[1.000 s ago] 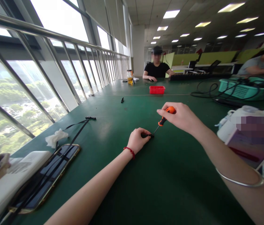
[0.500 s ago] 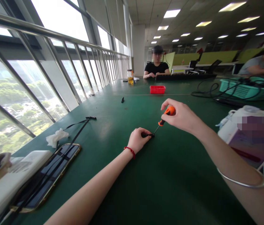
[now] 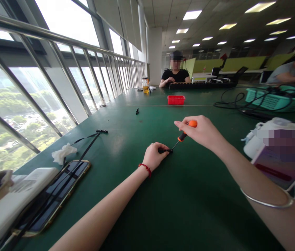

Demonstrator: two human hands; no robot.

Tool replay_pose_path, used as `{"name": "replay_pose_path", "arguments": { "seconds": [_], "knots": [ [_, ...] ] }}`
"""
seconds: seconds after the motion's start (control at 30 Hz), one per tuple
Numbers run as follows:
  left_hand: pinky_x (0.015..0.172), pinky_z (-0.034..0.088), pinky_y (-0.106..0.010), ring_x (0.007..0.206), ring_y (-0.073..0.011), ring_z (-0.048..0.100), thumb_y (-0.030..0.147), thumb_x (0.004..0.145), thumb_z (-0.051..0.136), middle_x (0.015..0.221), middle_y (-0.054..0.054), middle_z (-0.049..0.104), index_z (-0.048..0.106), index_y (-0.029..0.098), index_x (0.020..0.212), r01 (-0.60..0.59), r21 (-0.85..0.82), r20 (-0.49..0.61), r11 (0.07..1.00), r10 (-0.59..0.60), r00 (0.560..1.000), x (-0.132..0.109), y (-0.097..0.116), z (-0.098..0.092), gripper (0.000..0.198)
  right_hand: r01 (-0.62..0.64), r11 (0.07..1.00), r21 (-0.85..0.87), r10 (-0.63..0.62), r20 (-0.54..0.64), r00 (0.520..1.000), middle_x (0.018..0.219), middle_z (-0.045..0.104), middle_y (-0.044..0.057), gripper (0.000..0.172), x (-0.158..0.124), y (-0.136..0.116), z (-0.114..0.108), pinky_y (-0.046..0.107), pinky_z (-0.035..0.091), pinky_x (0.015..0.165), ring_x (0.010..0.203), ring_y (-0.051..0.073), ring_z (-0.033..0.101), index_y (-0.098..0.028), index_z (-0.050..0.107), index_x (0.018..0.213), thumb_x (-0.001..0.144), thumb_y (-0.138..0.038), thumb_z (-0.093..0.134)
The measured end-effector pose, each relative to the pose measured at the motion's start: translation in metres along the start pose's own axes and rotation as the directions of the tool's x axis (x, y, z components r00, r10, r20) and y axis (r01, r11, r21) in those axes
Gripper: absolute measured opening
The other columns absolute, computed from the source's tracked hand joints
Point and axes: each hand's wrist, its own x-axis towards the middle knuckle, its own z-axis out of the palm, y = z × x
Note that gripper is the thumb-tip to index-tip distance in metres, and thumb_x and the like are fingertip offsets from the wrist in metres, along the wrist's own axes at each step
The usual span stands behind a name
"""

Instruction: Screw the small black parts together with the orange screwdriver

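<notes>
A small black part [image 3: 168, 151] lies on the green table [image 3: 126, 174], pinched in my left hand [image 3: 154, 154]; its exact kind is too small to make out. My right hand [image 3: 202, 131] grips the orange and black handle of a screwdriver [image 3: 181, 137]. The screwdriver leans to the right, and its thin metal shaft reaches down to the black part. Whether the tip sits in a screw cannot be seen. A red bracelet [image 3: 145, 168] circles my left wrist, a silver bangle [image 3: 270, 204] my right forearm.
Ahead stand a red box [image 3: 176, 100] and a small black piece [image 3: 137, 111]. At left lie a phone [image 3: 66, 195], a strap [image 3: 88, 148] and crumpled tissue [image 3: 64, 153]. A green basket [image 3: 265, 99] with cables is at right. One person [image 3: 175, 73] sits opposite, another at far right.
The fingers of my right hand have shifted round the screwdriver handle, and the hand has turned. My left hand and the black part stay still. The person opposite has moved their hands and a long black object.
</notes>
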Motion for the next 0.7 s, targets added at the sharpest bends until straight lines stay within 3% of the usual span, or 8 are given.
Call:
{"name": "replay_pose_path", "arguments": {
  "seconds": [0.07, 0.13, 0.27, 0.43, 0.7],
  "knots": [
    [0.079, 0.049, -0.029, 0.083, -0.0171, 0.061, 0.018, 0.072, 0.065, 0.086, -0.005, 0.068, 0.071, 0.016, 0.082, -0.004, -0.001, 0.0, 1.0, 0.004, 1.0, 0.0, 0.0, 0.0, 0.012, 0.029, 0.999, 0.017, -0.029, -0.008, 1.0, 0.066, 0.06, -0.001, 0.019, 0.0, 0.001, 0.0, 0.027, 0.035, 0.056, 0.06, 0.014, 0.051, -0.022, 0.06, 0.074, 0.072, -0.041, 0.056],
    [0.079, 0.049, -0.028, 0.083, -0.0169, 0.061, 0.017, 0.072, 0.065, 0.086, -0.005, 0.068, 0.071, 0.016, 0.082, -0.011, -0.01, 0.001, 1.0, 0.011, 1.0, 0.0, 0.0, 0.0, 0.012, 0.044, 0.998, 0.039, -0.045, 0.014, 0.999, 0.067, 0.06, -0.002, 0.017, 0.001, 0.001, 0.0, 0.026, 0.034, 0.055, 0.058, 0.013, 0.05, -0.023, 0.059, 0.081, 0.069, -0.036, 0.059],
    [0.079, 0.049, -0.029, 0.083, -0.0171, 0.062, 0.017, 0.072, 0.065, 0.086, -0.005, 0.069, 0.071, 0.015, 0.082, -0.005, -0.018, 0.0, 1.0, 0.005, 1.0, 0.0, 0.0, 0.0, 0.011, 0.028, 0.999, 0.044, -0.029, 0.022, 0.999, 0.059, 0.059, 0.0, 0.025, 0.0, -0.001, 0.0, 0.027, 0.034, 0.056, 0.058, 0.015, 0.051, -0.021, 0.06, 0.064, 0.074, -0.043, 0.054],
    [0.078, 0.049, -0.029, 0.083, -0.0171, 0.062, 0.017, 0.072, 0.065, 0.088, -0.006, 0.069, 0.07, 0.015, 0.082, 0.0, -0.023, 0.002, 1.0, 0.0, 1.0, 0.0, 0.0, 0.0, 0.012, 0.133, 0.982, 0.133, -0.121, -0.095, 0.988, 0.056, 0.06, 0.001, 0.023, -0.005, -0.008, 0.001, 0.027, 0.035, 0.058, 0.056, 0.014, 0.051, -0.018, 0.058, 0.056, 0.073, -0.032, 0.052],
    [0.078, 0.049, -0.029, 0.083, -0.0172, 0.061, 0.017, 0.072, 0.065, 0.087, -0.005, 0.069, 0.07, 0.015, 0.081, -0.008, 0.004, -0.007, 1.0, 0.008, 1.0, -0.001, 0.001, 0.0, 0.011, 0.141, 0.983, 0.117, -0.14, -0.012, 0.99, 0.059, 0.063, 0.001, 0.021, -0.007, -0.01, 0.009, 0.026, 0.037, 0.059, 0.06, 0.015, 0.055, -0.019, 0.059, 0.058, 0.072, -0.032, 0.052]
  ]
}}
